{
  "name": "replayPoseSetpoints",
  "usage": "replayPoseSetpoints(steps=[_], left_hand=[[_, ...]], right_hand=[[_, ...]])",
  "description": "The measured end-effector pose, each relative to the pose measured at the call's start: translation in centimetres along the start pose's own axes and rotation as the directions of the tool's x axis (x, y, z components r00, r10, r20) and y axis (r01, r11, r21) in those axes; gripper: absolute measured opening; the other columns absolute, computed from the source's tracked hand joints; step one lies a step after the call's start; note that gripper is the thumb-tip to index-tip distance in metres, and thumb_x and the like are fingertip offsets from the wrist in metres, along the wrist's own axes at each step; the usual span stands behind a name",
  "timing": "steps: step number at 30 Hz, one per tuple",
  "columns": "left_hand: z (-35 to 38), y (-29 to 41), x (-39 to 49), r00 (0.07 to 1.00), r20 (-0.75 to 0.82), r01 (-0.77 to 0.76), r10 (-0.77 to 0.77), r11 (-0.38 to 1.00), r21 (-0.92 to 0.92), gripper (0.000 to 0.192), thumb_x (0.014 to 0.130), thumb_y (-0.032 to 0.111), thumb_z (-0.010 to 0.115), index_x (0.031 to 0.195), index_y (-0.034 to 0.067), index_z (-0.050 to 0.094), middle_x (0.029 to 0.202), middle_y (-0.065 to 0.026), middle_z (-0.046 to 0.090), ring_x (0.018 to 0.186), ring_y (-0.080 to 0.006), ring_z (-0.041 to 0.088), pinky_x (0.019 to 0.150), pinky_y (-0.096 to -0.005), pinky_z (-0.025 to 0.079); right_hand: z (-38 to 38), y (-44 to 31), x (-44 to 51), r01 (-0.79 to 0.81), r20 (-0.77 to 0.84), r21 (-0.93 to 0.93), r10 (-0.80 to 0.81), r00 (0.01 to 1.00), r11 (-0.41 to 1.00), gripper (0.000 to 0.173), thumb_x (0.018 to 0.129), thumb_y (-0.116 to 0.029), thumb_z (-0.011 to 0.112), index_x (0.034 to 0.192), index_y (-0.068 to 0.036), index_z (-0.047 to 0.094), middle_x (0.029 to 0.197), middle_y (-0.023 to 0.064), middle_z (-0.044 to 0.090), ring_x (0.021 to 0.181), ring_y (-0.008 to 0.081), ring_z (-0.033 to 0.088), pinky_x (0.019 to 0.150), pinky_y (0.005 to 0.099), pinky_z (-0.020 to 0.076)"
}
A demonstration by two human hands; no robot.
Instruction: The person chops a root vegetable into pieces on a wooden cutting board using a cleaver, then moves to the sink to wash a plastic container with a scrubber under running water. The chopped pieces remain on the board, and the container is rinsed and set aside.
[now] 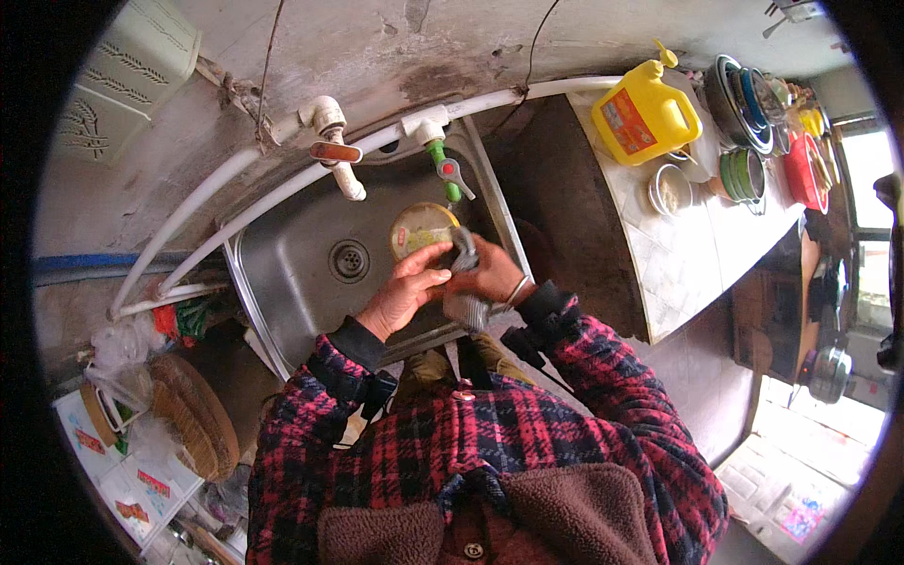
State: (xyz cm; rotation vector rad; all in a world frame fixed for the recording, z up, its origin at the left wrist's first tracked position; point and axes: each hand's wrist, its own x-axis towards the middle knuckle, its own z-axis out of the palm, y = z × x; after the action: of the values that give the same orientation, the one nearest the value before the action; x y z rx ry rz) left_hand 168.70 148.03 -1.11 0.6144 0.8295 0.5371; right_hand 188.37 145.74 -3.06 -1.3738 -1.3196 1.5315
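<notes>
A grey striped cloth is bunched in my right hand, over the right part of the stainless steel sink. My left hand is close beside it, thumb and fingers pointing toward the cloth. Just beyond the left fingers is a round, clear, yellowish plastic lid or container bearing a label. Those fingers overlap its near edge, but whether they grip it is unclear. Above the container hangs a green tap with a grey lever.
Left of the green tap, a white tap with a red handle overhangs the sink. A drain lies left of my hands. The tiled counter at right carries a yellow jug, a small bowl, stacked green bowls and a red basin.
</notes>
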Motion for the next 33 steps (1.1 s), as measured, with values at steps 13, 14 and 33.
replayPoseSetpoints(steps=[13,14,33], left_hand=[[-1.5,-2.5,4.1,0.86,-0.085,0.12,0.503,-0.037,0.992,0.114,0.058,0.039,0.086,0.146,0.007,0.021,0.149,-0.0304,0.015,0.136,-0.0472,0.021,0.103,-0.0604,0.029],[-1.3,-2.6,4.6,0.859,-0.099,0.133,0.503,-0.032,0.991,0.115,0.058,0.039,0.086,0.147,0.008,0.02,0.149,-0.0301,0.014,0.137,-0.047,0.02,0.102,-0.0615,0.029],[0.4,5.5,5.4,0.58,0.507,-0.408,0.638,-0.311,0.858,0.068,0.069,0.021,0.079,0.126,0.003,0.047,0.147,-0.0197,0.035,0.136,-0.0373,0.032,0.108,-0.0524,0.027]], right_hand=[[-4.2,3.1,9.7,0.008,-0.143,-0.505,-0.093,0.985,0.863,0.062,0.076,-0.014,0.072,0.133,-0.004,0.05,0.11,0.0197,0.066,0.104,0.0291,0.063,0.089,0.0359,0.0477],[-3.9,3.3,10.2,-0.022,-0.113,-0.482,-0.038,0.993,0.876,0.063,0.075,-0.012,0.073,0.133,-0.005,0.05,0.113,0.022,0.064,0.108,0.0342,0.061,0.091,0.0377,0.0468],[-1.6,7.9,12.4,-0.046,-0.176,0.253,0.092,0.98,0.966,0.041,0.083,0.0,0.064,0.123,-0.004,0.058,0.107,0.0042,0.065,0.097,0.0127,0.058,0.084,0.0284,0.0475]])
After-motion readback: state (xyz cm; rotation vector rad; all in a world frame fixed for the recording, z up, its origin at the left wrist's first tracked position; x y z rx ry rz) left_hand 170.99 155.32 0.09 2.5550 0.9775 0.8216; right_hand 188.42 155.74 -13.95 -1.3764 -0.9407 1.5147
